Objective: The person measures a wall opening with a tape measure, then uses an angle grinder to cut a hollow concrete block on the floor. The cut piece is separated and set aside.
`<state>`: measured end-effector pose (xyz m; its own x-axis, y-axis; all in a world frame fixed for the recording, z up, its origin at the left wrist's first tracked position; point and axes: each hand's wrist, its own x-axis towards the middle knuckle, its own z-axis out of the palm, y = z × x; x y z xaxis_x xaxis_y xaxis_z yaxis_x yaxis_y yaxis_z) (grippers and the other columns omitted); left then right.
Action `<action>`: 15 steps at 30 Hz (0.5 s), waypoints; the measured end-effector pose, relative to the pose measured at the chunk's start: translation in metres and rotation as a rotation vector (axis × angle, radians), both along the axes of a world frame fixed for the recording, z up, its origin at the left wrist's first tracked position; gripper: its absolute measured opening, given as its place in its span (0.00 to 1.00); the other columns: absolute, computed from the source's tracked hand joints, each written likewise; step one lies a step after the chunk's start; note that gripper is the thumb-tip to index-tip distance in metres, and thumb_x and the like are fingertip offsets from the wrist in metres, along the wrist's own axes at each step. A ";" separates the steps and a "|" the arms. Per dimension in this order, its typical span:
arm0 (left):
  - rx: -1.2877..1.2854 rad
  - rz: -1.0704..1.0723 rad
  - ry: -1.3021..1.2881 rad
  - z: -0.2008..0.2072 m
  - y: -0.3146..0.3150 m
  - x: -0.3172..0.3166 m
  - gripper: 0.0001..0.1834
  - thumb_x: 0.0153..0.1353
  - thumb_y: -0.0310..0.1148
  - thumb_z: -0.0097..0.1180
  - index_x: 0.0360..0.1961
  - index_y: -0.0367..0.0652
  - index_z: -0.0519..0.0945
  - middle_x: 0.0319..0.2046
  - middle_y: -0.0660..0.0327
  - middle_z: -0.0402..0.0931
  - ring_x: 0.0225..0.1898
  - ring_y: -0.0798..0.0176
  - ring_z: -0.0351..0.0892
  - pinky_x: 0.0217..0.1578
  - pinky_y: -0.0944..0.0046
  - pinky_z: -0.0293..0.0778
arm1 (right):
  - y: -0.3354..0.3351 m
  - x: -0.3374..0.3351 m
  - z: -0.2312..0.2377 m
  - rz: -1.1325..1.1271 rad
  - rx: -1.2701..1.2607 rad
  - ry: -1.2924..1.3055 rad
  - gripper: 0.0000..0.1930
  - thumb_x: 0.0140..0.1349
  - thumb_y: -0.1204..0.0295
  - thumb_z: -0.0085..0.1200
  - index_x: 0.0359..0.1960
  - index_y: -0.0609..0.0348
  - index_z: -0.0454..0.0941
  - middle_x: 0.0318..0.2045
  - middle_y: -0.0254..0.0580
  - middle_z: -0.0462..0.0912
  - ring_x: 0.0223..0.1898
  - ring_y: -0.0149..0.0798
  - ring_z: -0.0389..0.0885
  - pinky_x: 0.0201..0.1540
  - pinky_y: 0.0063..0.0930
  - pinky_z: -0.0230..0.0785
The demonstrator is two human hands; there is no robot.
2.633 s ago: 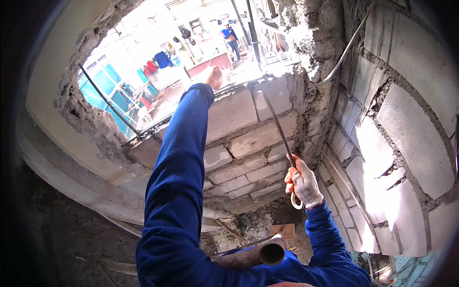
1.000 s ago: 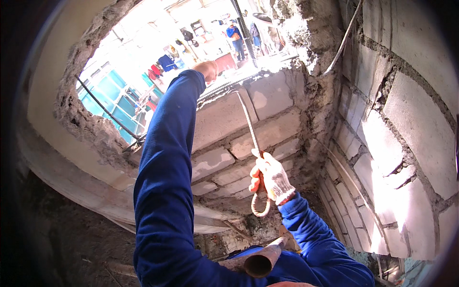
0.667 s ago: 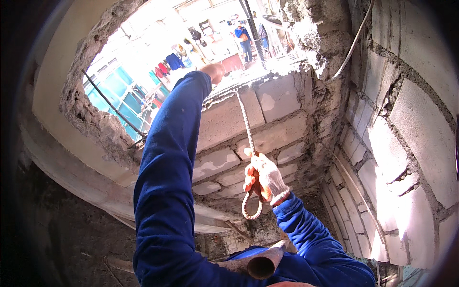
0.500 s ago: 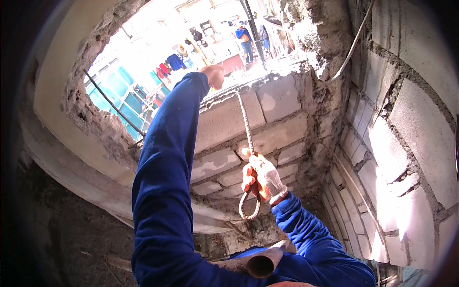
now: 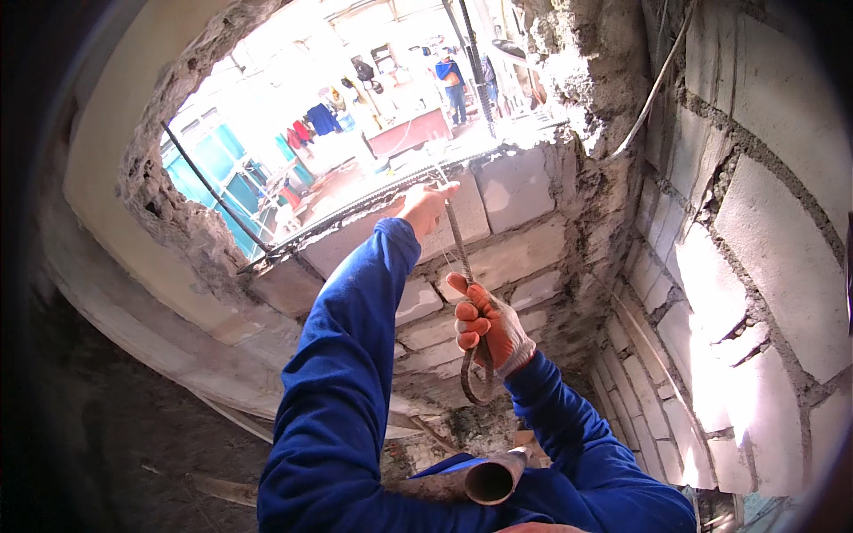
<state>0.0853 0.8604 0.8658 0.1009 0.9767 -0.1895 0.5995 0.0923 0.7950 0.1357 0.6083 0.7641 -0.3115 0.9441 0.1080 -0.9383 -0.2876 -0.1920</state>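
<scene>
Two hands attend one steel rod (image 5: 458,234), centre frame: right hand (image 5: 494,327) clamped around it, left hand (image 5: 421,210) at its upper end, grip indeterminable. Apparent step: positioning; next move requires steadiness.

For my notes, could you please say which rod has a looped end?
The rod in the right hand: its lower end forms a loop; the other rods show none.

Bright light is being let in through an opening (image 5: 293,75) edged by broken concrete (image 5: 178,224). Beyond it, blue-green panels (image 5: 210,144) and a reddish counter (image 5: 431,127) are being washed by glare, while the right-hand block wall (image 5: 775,244) is being streaked with sunlight.
</scene>
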 end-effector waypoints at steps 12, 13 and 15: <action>0.137 -0.028 -0.524 -0.051 0.000 0.010 0.14 0.59 0.40 0.60 0.22 0.42 0.81 0.16 0.65 0.72 0.22 0.67 0.73 0.25 0.62 0.67 | -0.009 0.068 0.014 -0.024 -0.042 -1.257 0.30 0.62 0.72 0.60 0.65 0.57 0.63 0.36 0.45 0.80 0.26 0.32 0.80 0.21 0.31 0.76; 0.182 -0.009 -0.541 -0.056 0.003 0.013 0.13 0.59 0.39 0.60 0.22 0.42 0.82 0.17 0.64 0.74 0.22 0.67 0.73 0.25 0.62 0.68 | -0.005 0.083 0.018 -0.014 -0.031 -1.339 0.26 0.62 0.75 0.57 0.62 0.59 0.65 0.37 0.46 0.80 0.28 0.35 0.81 0.21 0.31 0.77; 0.233 -0.007 -0.469 -0.064 0.010 0.014 0.12 0.57 0.38 0.61 0.25 0.40 0.84 0.21 0.60 0.80 0.25 0.65 0.76 0.29 0.63 0.72 | 0.009 0.106 0.027 0.053 0.031 -1.795 0.18 0.61 0.73 0.53 0.54 0.61 0.72 0.37 0.52 0.82 0.33 0.46 0.84 0.29 0.41 0.78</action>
